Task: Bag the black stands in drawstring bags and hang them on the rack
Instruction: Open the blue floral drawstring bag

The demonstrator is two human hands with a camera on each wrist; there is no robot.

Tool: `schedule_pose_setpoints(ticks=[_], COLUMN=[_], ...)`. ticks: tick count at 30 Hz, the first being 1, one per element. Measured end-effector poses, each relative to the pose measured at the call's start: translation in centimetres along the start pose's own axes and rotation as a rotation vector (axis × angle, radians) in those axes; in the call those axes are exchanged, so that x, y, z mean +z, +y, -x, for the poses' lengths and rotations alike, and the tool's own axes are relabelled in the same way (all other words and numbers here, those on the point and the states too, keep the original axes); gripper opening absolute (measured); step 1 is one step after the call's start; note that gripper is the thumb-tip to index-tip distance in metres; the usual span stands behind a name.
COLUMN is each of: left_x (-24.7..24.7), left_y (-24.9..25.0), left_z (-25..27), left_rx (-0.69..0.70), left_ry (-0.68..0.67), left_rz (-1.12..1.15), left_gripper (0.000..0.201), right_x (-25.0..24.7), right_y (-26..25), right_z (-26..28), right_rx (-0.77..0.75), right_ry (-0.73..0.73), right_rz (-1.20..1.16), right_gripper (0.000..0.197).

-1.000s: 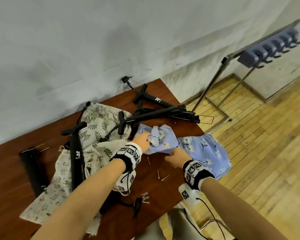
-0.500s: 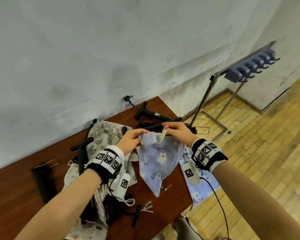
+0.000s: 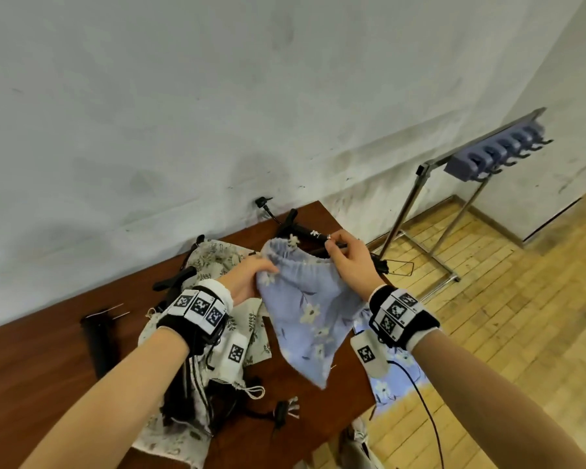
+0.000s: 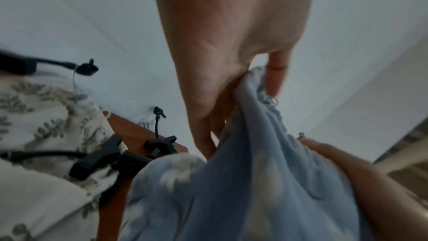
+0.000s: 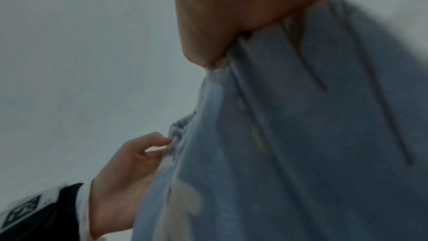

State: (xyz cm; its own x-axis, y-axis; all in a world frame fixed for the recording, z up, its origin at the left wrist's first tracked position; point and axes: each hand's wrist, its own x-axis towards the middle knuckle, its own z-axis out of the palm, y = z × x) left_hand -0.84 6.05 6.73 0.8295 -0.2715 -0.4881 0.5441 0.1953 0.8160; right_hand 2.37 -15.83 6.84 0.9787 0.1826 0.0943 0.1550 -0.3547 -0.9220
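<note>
Overhead, both hands, left hand [image 3: 247, 282] and right hand [image 3: 349, 262], pinch the gathered mouth of a pale-blue floral drawstring bag [image 3: 310, 313] above the brown wooden table [image 3: 48, 374], black stands [image 3: 305, 231] lying far behind, while the wrist views show only blurred cloth and fingers.

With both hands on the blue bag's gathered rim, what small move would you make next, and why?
Probably pull the left hand and right hand apart to widen the blue bag: its rim is bunched, it hangs limp, and the black stands lie unbagged on the table.
</note>
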Motion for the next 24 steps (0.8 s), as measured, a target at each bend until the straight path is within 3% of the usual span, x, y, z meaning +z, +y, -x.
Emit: schedule_pose_setpoints(ticks=[3,5,6,8,10,13,15,19,24], left_x=[0.4,0.9,1.0,1.2,1.7,3.0,3.9,5.3,5.7], left_y=[0.4,1.1,1.3,1.4,1.4,2.4,3.4,5.0,6.4], left_z=[2.2,3.1,3.0,2.7,2.3,2.3,2.4,2.2,2.9], left_rx=[-0.070,-0.123,-0.115,-0.035,0.068,0.261,0.357,0.425,0.451], left_ry=[-0.213,-0.186,-0.142,-0.124,-0.096,0.023,0.054,0.025,-0.034], left_rz=[-0.054,-0.126,-0.282,-0.691,-0.892,-0.887,-0.850,-0.883,-1.044], left_gripper=[0.032,0.035,0.034,0.032,0.015,0.016,0.016,0.019,0.007], right_x=[-0.2,-0.3,-0.4,-0.6,-1.0,-1.9,-2.1,-0.6,0.5], right_y=[-1.5,-2.6,-3.0,-3.7,-4.1,-4.7,-5.1,-5.2,-3.9], right_z=[-0.1,0.2,0.4,0.8,0.8,0.9,1.6,3.5,3.6], right_rx=[-0.053,-0.114,-0.146,-0.185,-0.215,-0.352,-0.429,-0.319,-0.191], right_ry=[-0.137,-0.229,-0.259,-0.276,-0.249,-0.105,-0.063,-0.180,-0.142], right_rz=[-0.006,0.052,0.089,0.129,0.189,0.417,0.430,0.184,-0.004], right_gripper=[0.016,0.015,0.015,0.014,0.013,0.017,0.021,0.018,0.022])
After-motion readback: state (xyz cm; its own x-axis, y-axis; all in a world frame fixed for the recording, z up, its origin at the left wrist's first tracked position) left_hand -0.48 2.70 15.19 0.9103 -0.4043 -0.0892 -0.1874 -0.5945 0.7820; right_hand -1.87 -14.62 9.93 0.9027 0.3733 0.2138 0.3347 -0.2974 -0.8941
